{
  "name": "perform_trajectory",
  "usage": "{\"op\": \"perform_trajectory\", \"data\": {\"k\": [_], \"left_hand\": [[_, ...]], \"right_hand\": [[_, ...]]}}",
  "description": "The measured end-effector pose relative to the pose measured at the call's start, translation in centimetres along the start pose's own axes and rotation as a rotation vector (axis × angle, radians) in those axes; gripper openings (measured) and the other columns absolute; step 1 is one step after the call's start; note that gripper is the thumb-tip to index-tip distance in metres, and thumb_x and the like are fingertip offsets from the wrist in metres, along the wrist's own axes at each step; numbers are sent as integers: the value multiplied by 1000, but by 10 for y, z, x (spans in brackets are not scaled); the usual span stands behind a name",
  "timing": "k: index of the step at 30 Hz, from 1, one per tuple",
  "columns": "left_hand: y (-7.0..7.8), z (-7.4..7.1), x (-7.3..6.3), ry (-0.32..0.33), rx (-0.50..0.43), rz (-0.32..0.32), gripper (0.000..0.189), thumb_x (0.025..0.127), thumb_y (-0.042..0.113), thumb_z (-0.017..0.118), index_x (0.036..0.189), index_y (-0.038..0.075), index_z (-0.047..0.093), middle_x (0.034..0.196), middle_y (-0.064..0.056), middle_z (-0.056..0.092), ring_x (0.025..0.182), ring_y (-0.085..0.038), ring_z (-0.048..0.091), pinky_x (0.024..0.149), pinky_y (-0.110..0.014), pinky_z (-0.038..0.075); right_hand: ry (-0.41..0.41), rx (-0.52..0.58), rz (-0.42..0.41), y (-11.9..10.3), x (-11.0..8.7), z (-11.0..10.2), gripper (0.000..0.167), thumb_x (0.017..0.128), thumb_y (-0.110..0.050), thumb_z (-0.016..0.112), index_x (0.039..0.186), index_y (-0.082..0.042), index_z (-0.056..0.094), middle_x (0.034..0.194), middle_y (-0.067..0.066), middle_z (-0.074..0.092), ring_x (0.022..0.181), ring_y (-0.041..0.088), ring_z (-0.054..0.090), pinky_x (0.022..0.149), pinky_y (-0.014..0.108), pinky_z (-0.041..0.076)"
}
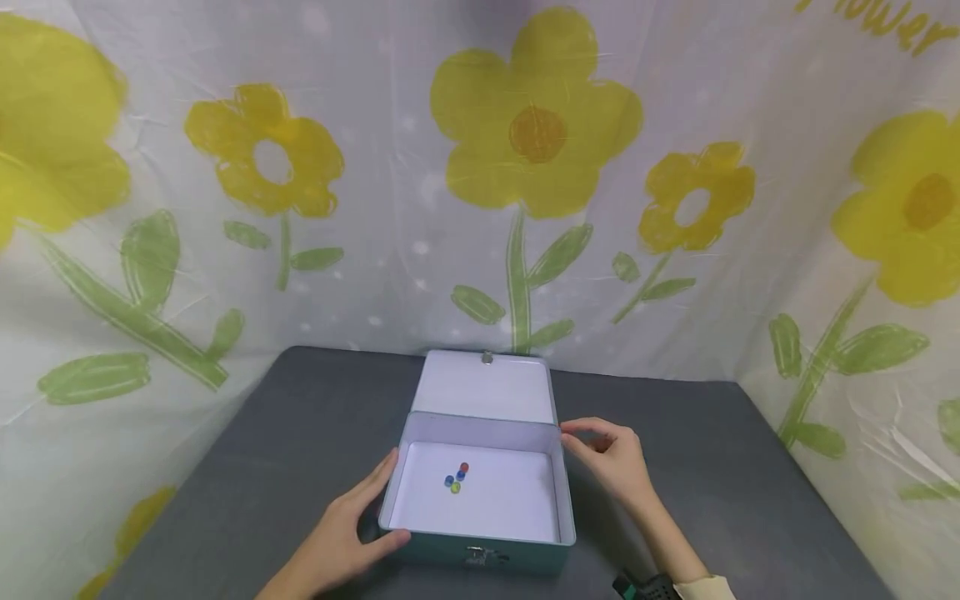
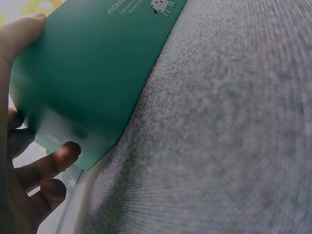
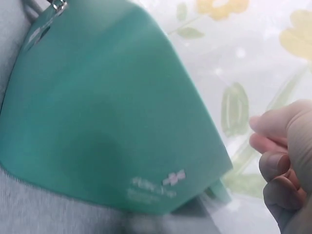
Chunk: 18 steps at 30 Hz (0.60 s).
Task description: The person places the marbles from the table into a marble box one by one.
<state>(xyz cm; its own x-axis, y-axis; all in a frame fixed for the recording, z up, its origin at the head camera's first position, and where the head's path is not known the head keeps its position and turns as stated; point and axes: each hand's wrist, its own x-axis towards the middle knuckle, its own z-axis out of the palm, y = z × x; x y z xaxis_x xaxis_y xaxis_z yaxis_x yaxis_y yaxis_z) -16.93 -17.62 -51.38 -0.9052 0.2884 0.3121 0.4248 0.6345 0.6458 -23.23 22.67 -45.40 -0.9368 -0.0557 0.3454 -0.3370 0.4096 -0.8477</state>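
Observation:
A green tin box (image 1: 536,560) with a white inside stands on the table, its hinged lid (image 1: 483,387) laid back behind it. On the box's floor lie several small round beads, a red bead (image 1: 465,467), a yellow bead (image 1: 455,488) and two blue ones. My left hand (image 1: 348,525) rests on the box's front left corner, thumb by the front rim and fingers along the left wall. Near the back right corner is my right hand (image 1: 611,458), fingers loosely curled, thumb and index fingertips close together. In the right wrist view, these fingertips (image 3: 256,122) are apart from the box, with nothing visible between them.
A dark grey table (image 1: 300,433) spreads around the box. Behind and beside it hangs a white curtain (image 1: 390,250) printed with yellow flowers. Metal latch parts sit on the box front (image 1: 477,552) and on the lid's far edge (image 1: 487,357). A dark band (image 1: 648,587) circles my right wrist.

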Motion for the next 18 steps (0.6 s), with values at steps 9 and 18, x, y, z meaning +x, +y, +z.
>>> {"op": "perform_trajectory", "data": {"k": [9,18], "left_hand": [[-2,1,-1,3,12,0,97,88,48,86,167,19,37,169,-1,40,150,-28,44,111,-57,49],[-2,5,-4,4,0,21,98,89,43,86,169,22,32,169,-3,38,149,-32,44,109,-56,51]], "right_hand": [[54,-16,58,18,-9,-21,20,94,-10,82,110,1,80,93,11,79,44,-2,31,40,20,28],[78,-111,119,32,-15,-40,24,94,-16,83,115,-4,80,54,-2,56,42,-2,27,40,20,26]]}}
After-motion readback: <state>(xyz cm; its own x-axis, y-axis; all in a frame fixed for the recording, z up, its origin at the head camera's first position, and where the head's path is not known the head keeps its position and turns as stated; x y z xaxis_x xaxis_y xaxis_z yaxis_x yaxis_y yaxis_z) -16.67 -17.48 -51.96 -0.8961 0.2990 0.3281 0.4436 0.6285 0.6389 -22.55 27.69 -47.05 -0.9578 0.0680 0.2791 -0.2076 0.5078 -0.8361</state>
